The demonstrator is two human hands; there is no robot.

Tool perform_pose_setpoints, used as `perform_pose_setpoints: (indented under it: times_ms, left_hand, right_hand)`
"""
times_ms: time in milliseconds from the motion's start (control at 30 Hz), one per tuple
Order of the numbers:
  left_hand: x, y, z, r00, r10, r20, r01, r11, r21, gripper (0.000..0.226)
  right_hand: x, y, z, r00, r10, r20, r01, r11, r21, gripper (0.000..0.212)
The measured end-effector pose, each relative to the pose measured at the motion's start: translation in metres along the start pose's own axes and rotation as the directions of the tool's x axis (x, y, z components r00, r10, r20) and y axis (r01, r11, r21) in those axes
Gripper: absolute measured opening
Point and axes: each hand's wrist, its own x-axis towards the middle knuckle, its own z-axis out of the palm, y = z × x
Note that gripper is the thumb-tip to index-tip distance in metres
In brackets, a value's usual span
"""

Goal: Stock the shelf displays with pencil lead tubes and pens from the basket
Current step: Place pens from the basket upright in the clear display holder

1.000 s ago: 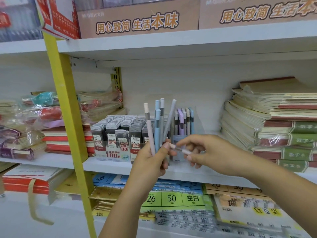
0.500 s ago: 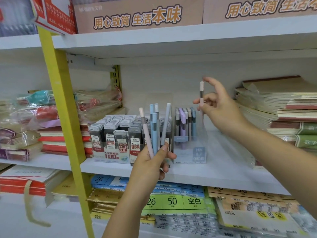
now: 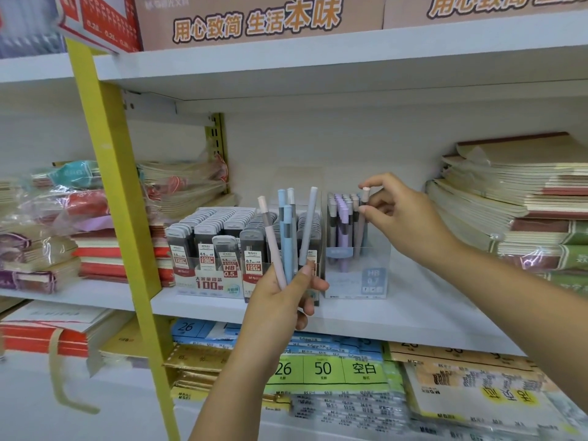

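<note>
Pencil lead tubes point(image 3: 219, 240) fill their cardboard tray on the left of the middle shelf point(image 3: 413, 316), upright in rows with labels facing forward, so I judge that part of the stocking largely done. Just right of them my left hand point(image 3: 280, 300) hangs in front of the shelf edge, fingers curled and thumb clamped across the lower ends of a handful of spare pens point(image 3: 284, 237). They fan upward, caps on top, which I read as a way of leaving each one easy to pick off singly. Next comes the clear pen display box point(image 3: 375, 275), touching the lead tray's right side and already holding rows of purple and grey pens standing cap-up. At its right rear corner a pink-capped pen point(image 3: 361, 232) stands nearly vertical, its lower end down among the others. My right hand point(image 3: 410, 221) pinches it near the cap between thumb and forefinger, the other fingers loosely bent, presumably so it can be guided straight down into a free slot. Stacked notebooks point(image 3: 515, 202) lie further right, apart from the box.
</note>
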Motion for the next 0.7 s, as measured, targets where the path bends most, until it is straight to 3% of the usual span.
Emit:
perform_pose_setpoints:
  times_ms: [700]
  left_hand:
    - [-0.0014, 0.0, -0.0012, 1.0, -0.025, 0.01, 0.025, 1.0, -0.005, 0.015]
  right_hand:
    - [-0.0026, -0.0024, -0.0023, 1.0, 0.012, 0.018, -0.011, 0.996, -0.089, 0.029]
